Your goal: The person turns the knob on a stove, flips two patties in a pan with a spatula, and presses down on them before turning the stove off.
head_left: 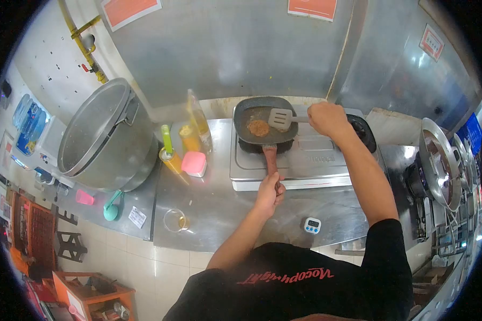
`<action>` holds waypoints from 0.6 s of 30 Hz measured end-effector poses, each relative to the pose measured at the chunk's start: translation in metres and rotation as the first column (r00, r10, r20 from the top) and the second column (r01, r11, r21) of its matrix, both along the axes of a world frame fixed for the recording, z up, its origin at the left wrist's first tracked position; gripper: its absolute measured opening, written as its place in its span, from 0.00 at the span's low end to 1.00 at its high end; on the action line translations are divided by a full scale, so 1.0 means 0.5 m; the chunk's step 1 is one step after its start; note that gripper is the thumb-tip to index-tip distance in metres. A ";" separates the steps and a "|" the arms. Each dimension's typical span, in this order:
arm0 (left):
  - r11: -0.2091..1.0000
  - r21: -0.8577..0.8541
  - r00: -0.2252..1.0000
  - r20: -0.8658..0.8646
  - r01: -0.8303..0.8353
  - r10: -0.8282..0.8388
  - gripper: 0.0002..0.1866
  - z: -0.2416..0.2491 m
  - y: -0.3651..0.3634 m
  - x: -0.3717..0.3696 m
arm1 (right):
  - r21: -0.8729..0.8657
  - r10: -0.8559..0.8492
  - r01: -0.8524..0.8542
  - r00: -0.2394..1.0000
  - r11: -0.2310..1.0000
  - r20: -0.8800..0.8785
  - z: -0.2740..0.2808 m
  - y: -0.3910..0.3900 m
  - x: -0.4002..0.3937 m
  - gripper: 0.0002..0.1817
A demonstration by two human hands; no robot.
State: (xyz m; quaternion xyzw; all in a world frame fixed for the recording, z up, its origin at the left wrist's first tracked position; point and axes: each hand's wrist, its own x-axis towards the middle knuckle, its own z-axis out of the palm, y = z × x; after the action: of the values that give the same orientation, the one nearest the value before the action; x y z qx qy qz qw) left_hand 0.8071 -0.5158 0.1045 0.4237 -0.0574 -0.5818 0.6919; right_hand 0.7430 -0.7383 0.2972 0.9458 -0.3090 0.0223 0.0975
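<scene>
My left hand [271, 195] is wrapped round the brown handle of a dark square frying pan [243, 111], which sits over the left burner of a two-burner gas stove [318, 160]. In the pan lies a small round brown patty [258, 128]. My right hand [329, 119] is closed on the handle of a slotted spatula [280, 119]. The spatula's grey blade is inside the pan, just right of the patty.
Left of the stove stand an oil bottle [200, 120], a yellow container [189, 138], a yellow can [171, 159] and a pink-lidded jar [194, 163]. A glass bowl [175, 220] and a timer [312, 225] lie nearer me. A large pot [110, 144] stands far left; woks [439, 160] are at right.
</scene>
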 end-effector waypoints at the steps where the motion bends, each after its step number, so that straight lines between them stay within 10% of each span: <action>1: 1.000 -0.007 1.000 0.004 -0.007 0.007 0.16 0.003 0.001 0.002 | -0.007 0.007 -0.007 1.000 1.000 0.004 -0.012 -0.013 0.000 0.11; 9: 0.999 0.004 0.998 0.050 0.034 -0.034 0.17 0.007 0.011 0.012 | 0.405 0.189 -0.276 0.952 0.871 0.241 -0.099 -0.165 -0.025 0.16; 18: 0.999 0.017 0.998 0.041 0.050 -0.051 0.17 0.005 0.014 0.022 | 0.737 0.025 -0.137 0.987 0.662 0.160 -0.088 -0.169 -0.005 0.14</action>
State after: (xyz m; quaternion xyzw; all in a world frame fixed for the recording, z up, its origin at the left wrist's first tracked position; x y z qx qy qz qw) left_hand 0.8180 -0.5089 0.1069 0.4393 -0.0777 -0.5908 0.6723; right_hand 0.7406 -0.8229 0.2532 0.9117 -0.2546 -0.0371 -0.3202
